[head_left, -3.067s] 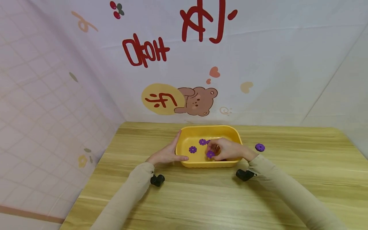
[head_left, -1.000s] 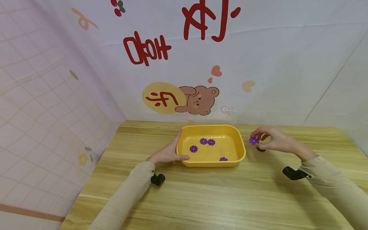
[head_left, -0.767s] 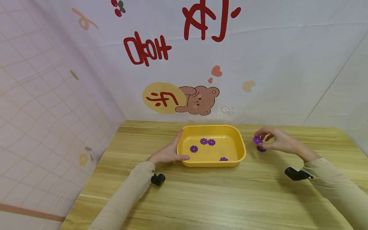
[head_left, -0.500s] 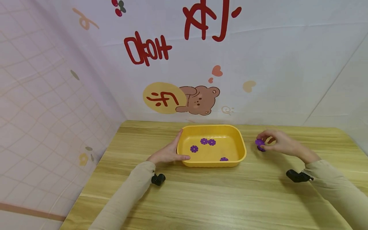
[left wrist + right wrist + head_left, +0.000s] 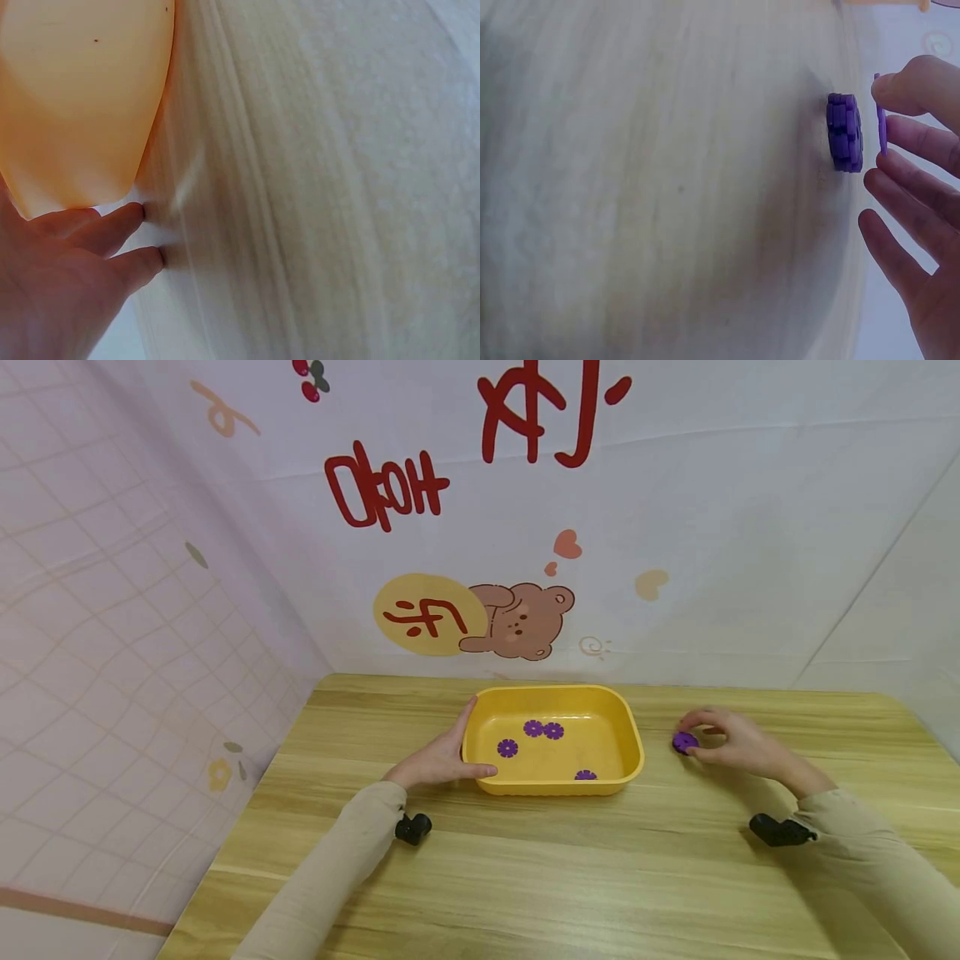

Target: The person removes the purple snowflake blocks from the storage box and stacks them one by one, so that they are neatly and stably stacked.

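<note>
At the left end of a yellow plastic tub [image 5: 558,787], my left hand [image 5: 437,763] grips the corner, thumb over the near rim. The left wrist view shows fingers [image 5: 120,225] of that hand against the tub's outer end wall. Several purple, notched snowflake discs [image 5: 507,748] lie apart inside the tub. To its right, my right hand [image 5: 738,747] is at a small stack of purple discs [image 5: 685,743] on the table. In the right wrist view it pinches one thin purple disc [image 5: 882,124] by the edges, flat side toward the stack and a narrow gap from it.
The wood-grain table [image 5: 540,877] ends at a white printed backdrop [image 5: 720,527] behind the tub. A grid-patterned cloth [image 5: 97,652] rises along the left side. Black camera mounts [image 5: 782,830] stick out at both wrists.
My right hand took a disc from the tub, carried it right and lowered it over the stack, where it now sits lower. My left hand has stayed on the tub.
</note>
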A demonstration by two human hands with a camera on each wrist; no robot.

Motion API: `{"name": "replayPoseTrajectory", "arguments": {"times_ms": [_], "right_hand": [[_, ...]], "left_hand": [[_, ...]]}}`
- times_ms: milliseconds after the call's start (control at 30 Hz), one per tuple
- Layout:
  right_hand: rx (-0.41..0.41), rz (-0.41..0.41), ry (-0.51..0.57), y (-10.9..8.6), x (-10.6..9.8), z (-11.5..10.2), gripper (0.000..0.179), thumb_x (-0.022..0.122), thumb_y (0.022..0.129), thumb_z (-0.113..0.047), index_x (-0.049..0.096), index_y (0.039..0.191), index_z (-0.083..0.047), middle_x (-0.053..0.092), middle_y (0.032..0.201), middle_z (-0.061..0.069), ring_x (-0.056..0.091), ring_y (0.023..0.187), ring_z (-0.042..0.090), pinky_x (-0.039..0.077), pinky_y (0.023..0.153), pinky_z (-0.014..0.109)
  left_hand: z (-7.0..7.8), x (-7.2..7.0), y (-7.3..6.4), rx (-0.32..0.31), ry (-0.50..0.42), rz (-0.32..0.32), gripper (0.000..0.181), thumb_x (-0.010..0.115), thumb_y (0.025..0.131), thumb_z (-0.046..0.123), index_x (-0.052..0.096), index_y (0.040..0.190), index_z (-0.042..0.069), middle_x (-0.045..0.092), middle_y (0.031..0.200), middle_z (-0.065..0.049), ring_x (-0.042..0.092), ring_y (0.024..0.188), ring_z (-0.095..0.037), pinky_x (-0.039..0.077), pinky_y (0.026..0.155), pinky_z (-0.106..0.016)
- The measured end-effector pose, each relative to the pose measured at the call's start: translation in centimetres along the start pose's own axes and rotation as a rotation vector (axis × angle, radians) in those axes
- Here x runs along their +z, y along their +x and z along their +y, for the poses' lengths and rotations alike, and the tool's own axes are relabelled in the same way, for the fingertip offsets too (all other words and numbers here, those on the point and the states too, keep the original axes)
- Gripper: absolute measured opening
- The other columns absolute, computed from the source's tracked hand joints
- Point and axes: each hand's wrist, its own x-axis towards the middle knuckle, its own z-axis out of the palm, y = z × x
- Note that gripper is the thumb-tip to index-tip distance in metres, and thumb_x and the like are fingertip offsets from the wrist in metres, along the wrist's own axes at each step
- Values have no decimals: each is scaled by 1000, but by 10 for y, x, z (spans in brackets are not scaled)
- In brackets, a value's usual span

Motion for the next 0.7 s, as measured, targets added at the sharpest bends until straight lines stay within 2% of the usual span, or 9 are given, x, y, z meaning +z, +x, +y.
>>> {"name": "replayPoseTrajectory", "arguments": {"times_ms": [300,467,600,700], "right_hand": [[15,27,-27,-4,3,10,32,79,73,9,67,101,0,63,107,16,59,97,27,55,77,49],[35,25,-39,-4,4,10,30,78,75,6,68,102,-1,63,107,16,59,98,23,55,78,47],[43,23,-65,-4,4,10,29,78,76,4,69,102,-3,63,108,14,58,100,20,55,81,35],[39,25,-86,-4,5,12,30,79,75,2,69,102,-4,63,109,13,57,100,18,54,81,27]], "left_hand": [[1,0,1,7,-39,-23,121,79,82,21,-20,152,18,6,160,-15,56,115,-29,32,109,-37],[17,-3,-6,-4,-49,-40,119,78,83,19,-19,152,12,8,158,-20,54,117,-34,31,109,-40],[32,-5,-14,5,-47,-40,116,77,84,20,-16,152,6,9,158,-23,50,121,-35,30,110,-42],[34,-5,-16,7,-39,-36,115,77,85,21,-16,152,5,10,157,-23,49,122,-35,29,110,-43]]}}
